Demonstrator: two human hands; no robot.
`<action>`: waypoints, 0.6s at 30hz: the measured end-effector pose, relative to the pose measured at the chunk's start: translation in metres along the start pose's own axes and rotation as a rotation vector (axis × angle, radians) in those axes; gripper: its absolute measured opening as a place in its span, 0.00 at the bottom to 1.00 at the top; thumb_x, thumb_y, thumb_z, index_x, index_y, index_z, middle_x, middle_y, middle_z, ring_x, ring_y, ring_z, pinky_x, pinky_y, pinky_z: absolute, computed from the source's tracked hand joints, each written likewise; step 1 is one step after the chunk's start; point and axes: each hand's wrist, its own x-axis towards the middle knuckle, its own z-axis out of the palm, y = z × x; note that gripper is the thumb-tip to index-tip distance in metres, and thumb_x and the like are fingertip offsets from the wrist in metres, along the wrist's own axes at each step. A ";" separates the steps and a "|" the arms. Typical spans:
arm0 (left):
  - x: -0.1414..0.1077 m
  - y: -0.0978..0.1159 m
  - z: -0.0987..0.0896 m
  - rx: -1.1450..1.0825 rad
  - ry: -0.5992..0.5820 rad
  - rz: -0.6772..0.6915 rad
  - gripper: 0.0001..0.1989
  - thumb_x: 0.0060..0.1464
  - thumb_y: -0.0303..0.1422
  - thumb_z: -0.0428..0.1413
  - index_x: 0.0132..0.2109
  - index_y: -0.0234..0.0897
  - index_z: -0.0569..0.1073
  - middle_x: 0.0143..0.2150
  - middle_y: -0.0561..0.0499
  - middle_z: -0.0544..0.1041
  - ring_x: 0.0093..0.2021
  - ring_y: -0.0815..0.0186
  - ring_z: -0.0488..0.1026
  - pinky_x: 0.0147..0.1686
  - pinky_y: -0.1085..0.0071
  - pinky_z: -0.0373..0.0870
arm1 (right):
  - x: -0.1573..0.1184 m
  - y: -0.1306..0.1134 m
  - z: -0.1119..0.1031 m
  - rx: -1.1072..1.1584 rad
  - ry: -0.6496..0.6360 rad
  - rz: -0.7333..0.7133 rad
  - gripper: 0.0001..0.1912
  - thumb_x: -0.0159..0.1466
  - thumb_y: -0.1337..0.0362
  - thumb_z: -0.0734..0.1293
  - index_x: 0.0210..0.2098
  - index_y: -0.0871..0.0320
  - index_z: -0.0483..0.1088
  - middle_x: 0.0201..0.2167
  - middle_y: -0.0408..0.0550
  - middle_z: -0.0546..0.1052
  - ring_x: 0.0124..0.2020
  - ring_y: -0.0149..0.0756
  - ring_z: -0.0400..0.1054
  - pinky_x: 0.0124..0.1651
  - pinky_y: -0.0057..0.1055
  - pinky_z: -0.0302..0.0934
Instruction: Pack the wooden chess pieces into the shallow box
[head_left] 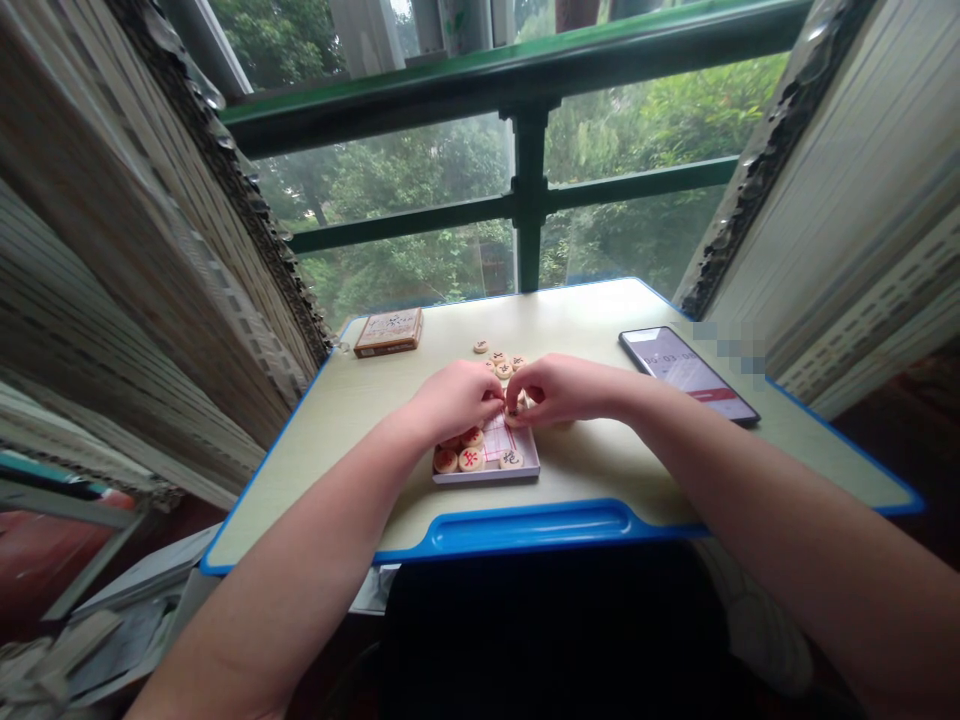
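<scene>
An open white box tray lies near the front of the table, with a red-lined paper sheet in it. Red-marked Chinese chess pieces sit in its left part, and a black-marked Chinese chess piece lies at its front right. My left hand is over the tray's far left side, fingers closed; whatever they pinch is hidden. Close beside it, my right hand reaches in from the right with fingers curled down onto a Chinese chess piece. Several more black-marked pieces lie loose beyond both hands.
A brown-edged box lid lies at the table's far left. On the right is a phone showing a timer. The table has a blue edge with a front groove. Curtains flank the window behind it.
</scene>
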 end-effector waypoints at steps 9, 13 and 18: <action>-0.001 -0.002 -0.001 0.025 0.028 -0.026 0.10 0.51 0.32 0.53 0.32 0.36 0.79 0.32 0.48 0.77 0.34 0.65 0.71 0.35 0.71 0.64 | 0.001 0.001 0.000 -0.012 -0.017 0.012 0.14 0.53 0.57 0.69 0.37 0.57 0.76 0.22 0.41 0.69 0.22 0.26 0.59 0.24 0.24 0.50; -0.002 -0.002 -0.002 0.031 0.024 -0.023 0.10 0.51 0.32 0.52 0.33 0.36 0.79 0.32 0.48 0.77 0.34 0.65 0.71 0.35 0.71 0.63 | 0.002 0.004 0.001 -0.014 -0.005 -0.007 0.14 0.53 0.58 0.69 0.37 0.56 0.77 0.22 0.41 0.69 0.21 0.25 0.59 0.25 0.24 0.50; -0.007 0.005 -0.009 0.012 0.038 -0.018 0.10 0.50 0.32 0.52 0.31 0.35 0.78 0.29 0.49 0.76 0.30 0.67 0.69 0.31 0.73 0.61 | 0.001 0.005 0.001 0.068 -0.004 0.017 0.14 0.52 0.58 0.69 0.37 0.55 0.77 0.22 0.41 0.70 0.20 0.24 0.58 0.23 0.24 0.49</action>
